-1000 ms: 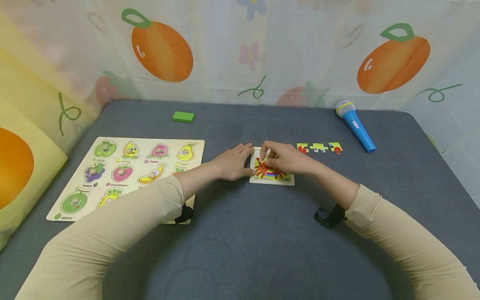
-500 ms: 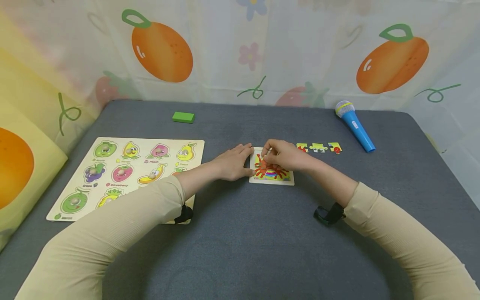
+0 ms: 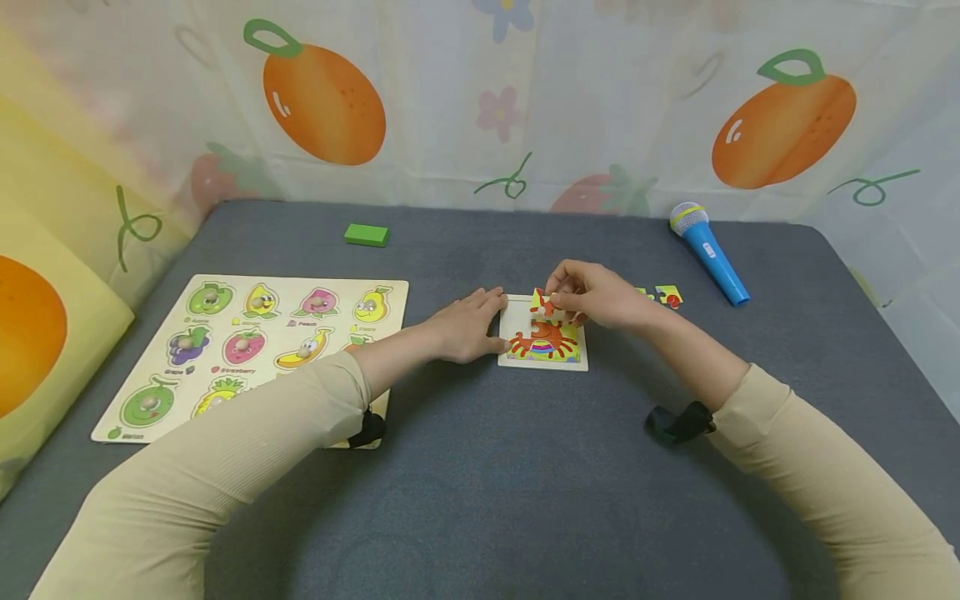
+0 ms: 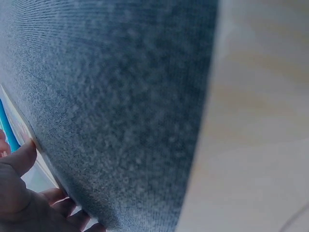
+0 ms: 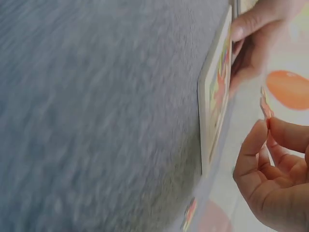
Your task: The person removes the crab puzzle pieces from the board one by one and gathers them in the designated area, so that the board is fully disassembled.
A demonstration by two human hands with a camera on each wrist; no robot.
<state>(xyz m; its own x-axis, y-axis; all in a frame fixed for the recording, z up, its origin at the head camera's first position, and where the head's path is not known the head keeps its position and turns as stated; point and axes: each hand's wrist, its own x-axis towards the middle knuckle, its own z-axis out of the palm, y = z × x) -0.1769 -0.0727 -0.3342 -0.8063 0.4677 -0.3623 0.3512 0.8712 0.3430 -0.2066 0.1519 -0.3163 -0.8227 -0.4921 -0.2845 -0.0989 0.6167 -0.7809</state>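
A small square crab puzzle board [image 3: 582,367] with a pale frame lies at mid-table. Its lower part shows a red crab body with a rainbow patch; bare pale backing shows at its upper left. My left hand [image 3: 467,327] rests at the board's left side, thumb at the near corner and fingers at the far one. Between thumb and index finger, my right hand [image 3: 600,293] pinches a yellow-and-red puzzle piece [image 3: 545,305]. The right wrist view has this piece [image 5: 266,107] edge-on, raised off the board [image 5: 205,125].
Right of the board lie loose puzzle pieces [image 3: 669,295], partly hidden by the right hand. A blue toy microphone [image 3: 716,260] lies at the back right, a green block [image 3: 367,235] at the back left. A fruit knob puzzle [image 3: 300,287] lies under the left forearm.
My right hand has drawn away from the board toward the right, lifting the pinched puzzle piece and uncovering pale backing. The left hand has stayed at the board's edge.
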